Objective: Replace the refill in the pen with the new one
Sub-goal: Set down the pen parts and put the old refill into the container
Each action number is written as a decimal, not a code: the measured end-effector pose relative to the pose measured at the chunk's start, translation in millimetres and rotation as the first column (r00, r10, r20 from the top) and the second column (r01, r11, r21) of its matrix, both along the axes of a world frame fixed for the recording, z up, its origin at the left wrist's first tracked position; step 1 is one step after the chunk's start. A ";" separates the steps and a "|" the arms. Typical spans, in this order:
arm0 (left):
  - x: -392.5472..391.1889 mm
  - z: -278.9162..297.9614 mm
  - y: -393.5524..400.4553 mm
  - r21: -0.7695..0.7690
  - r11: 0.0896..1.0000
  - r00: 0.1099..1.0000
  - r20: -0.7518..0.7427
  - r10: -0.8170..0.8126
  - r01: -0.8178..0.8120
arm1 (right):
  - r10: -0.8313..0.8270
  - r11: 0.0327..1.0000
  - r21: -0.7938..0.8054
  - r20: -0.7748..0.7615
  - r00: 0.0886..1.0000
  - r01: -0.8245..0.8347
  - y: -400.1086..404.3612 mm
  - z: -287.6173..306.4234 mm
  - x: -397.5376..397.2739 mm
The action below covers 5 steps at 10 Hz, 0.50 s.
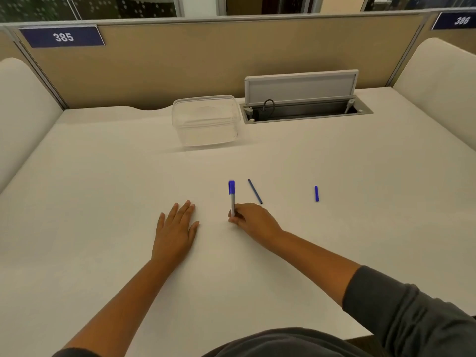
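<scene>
1. Grey sleeves (412,313) sit nearest the camera, at the bottom edge, with two bare arms reaching out over the white table (103,202).
2. On the left, the left hand (175,228) lies flat on the table, palm down, fingers spread a little. It holds nothing.
3. On the right of it, the right hand (251,220) is curled around the low end of the pen (232,199). Its fingers pinch the grey part of the pen.
4. That pen stands almost straight up. It has a bright blue top that looks a bit blurry, and a grey body below.
5. Just to the right of the pen, a thin dark blue refill (255,191) lies on the table. It is slanted, and its near end is just beside the right hand. I cannot tell if they touch.
6. Farther to the right, well apart from the hand, a small blue piece (316,193) lies alone. It is short and too small to tell what it is.
7. On the far side, a clear plastic box (206,121) sits on the table. It looks empty.
8. Right beside the box is an open cable hatch (304,109) in the table, with its grey lid tipped up and a dark cord inside.
9. Behind it all stands a tan wall (180,60) with blue signs that say 385 (62,36) and 386 (461,20).
</scene>
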<state>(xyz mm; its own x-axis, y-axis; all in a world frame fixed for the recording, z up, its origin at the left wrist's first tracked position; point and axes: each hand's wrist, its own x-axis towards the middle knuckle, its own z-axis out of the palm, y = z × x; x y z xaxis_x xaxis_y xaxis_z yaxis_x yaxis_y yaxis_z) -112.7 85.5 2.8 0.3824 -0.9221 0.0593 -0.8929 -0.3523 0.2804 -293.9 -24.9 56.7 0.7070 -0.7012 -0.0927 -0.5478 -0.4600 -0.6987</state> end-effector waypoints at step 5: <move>2.7 1.1 -0.1 -0.006 1.000 0.999 -0.043 0.001 -0.001 | -0.184 0.973 0.167 0.167 0.968 0.157 -3.2 -0.9 3.6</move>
